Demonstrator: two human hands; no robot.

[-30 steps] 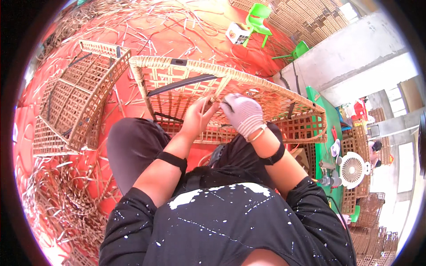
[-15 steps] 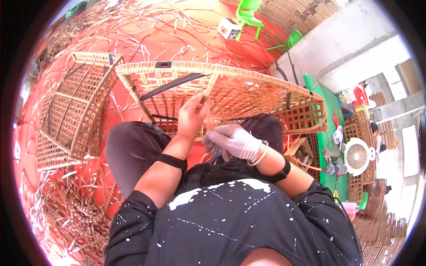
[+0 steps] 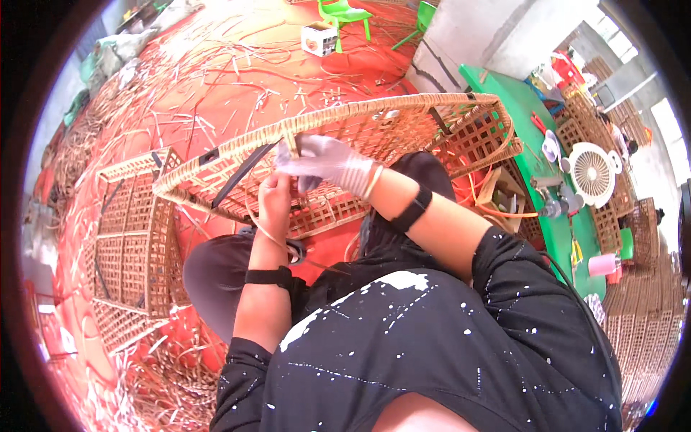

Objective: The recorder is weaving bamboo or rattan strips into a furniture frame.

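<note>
A large woven rattan basket (image 3: 403,108), its rim wrapped in pale strip, lies tilted across my lap. My left hand (image 3: 273,201), bare, is closed just below the rim. A thin rattan strip (image 3: 253,214) hangs from it along my wrist. My right hand (image 3: 327,162) wears a pale knitted glove and reaches over the basket's open side. Its fingers pinch at the strip beside the rim, just above my left hand; the fingertips are partly hidden. Next to my hands, a dark band (image 3: 241,176) runs diagonally across the basket's corner.
Another woven basket (image 3: 129,245) stands on the red floor to the left. Loose strips (image 3: 173,374) lie heaped near it. On the right is a green table (image 3: 533,180) with a white fan (image 3: 594,175). A small box (image 3: 319,39) and a green chair (image 3: 345,13) are at the far side.
My right hand has moved up and left from my lap to the rim. My left hand has dropped slightly and drawn left. The view has shifted, and the basket appears turned.
</note>
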